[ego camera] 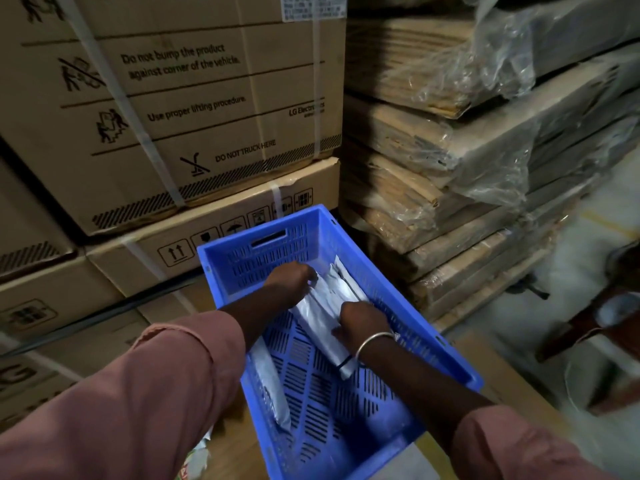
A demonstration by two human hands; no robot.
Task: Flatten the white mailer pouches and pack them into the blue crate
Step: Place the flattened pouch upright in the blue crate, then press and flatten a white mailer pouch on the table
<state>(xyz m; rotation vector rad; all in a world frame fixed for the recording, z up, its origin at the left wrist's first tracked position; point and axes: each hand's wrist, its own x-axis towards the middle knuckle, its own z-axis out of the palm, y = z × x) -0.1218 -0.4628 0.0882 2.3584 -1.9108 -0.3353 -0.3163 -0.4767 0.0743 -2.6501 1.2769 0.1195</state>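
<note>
Both your hands are down inside the blue crate (446, 355), working a white mailer pouch (322, 313) that lies diagonally on the slotted floor toward the right wall. Your left hand (289, 277) sits on its far end, fingers curled over the top edge; your right hand (362, 322) is on the near part, fingers closed down on the pouch, w/ a metal bangle (372, 342) at the wrist. Whether that's a pinch or just a press, can't tell. A 2nd pouch (272, 382) stands on edge along the left wall, partly hidden by your sleeve.

Step in hand looks like flattening and seating this pouch. To do it well: press w/ flat palms, not fingertips, and sweep from the middle outward so trapped air leaves thru the ends. Square it to the right wall rather than leaving it diagonal; that saves room for the rest. The near end seems to ride up a bit, so push it flat before letting go. Lay the left-wall pouch down afterwards.
</note>
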